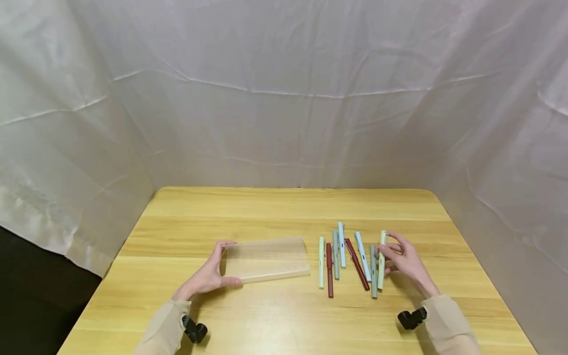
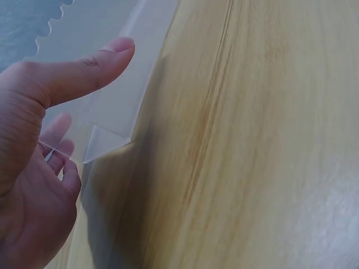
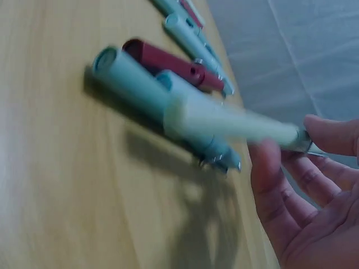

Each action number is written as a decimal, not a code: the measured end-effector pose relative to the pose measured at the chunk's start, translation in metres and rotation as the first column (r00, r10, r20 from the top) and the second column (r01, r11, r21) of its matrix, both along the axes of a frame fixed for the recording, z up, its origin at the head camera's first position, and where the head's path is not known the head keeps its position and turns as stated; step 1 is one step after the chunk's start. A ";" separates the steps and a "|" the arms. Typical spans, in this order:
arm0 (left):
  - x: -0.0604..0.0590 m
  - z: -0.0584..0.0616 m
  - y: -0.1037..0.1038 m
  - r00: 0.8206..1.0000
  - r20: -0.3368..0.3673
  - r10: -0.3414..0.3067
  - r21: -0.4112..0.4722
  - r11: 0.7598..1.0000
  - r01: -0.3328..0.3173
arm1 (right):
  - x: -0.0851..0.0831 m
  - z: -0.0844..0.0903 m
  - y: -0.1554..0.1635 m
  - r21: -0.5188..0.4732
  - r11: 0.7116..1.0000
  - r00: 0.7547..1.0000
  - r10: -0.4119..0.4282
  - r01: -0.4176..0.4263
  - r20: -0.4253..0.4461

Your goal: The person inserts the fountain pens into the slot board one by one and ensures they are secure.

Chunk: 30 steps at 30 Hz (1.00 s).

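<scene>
Pale green pen (image 1: 381, 260), lower right of the head frame, at the right end of a loose row of pens (image 1: 350, 259) on the wooden table (image 1: 284, 207); pinched near its upper end between thumb and fingertips of the right hand (image 1: 406, 264). In the right wrist view, blurred, so apparently lifted at the held end with the far end resting against a teal pen (image 3: 140, 84) and a dark red pen (image 3: 168, 59). Translucent plastic case (image 1: 266, 259), left of centre, lying flat; gripped at its left end by the left hand (image 1: 208, 276), thumb (image 2: 84, 70) laid over the top face, fingers beneath.

Risks, as judged: light end pinch, hence possible slip or swing of the pen; contact with neighbouring pens, hence rolling or scatter toward the lower edge; thin case wall, hence flexing or sliding under the one-ended grip.
</scene>
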<state>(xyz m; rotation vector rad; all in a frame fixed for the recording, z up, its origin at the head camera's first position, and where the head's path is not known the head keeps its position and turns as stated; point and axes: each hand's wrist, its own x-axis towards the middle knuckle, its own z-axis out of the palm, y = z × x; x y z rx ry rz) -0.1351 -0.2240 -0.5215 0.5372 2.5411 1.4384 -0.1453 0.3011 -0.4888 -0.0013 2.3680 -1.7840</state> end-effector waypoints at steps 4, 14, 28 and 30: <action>0.002 -0.002 0.003 0.999 0.034 0.012 0.013 1.000 -0.013 | 0.001 0.003 -0.007 -0.058 0.998 0.998 0.006 -0.009 -0.061; 0.008 -0.011 0.011 0.999 -0.026 0.035 0.065 0.997 -0.033 | 0.004 0.007 -0.027 -0.188 0.979 0.992 0.058 -0.079 -0.115; 0.008 -0.011 0.019 0.998 0.036 0.044 0.051 0.998 -0.046 | -0.003 0.011 -0.057 -0.155 0.983 0.985 0.076 -0.100 -0.154; 0.007 -0.010 0.019 0.999 0.040 0.035 0.049 0.998 -0.037 | -0.004 0.012 -0.064 -0.144 0.985 0.985 0.067 -0.091 -0.160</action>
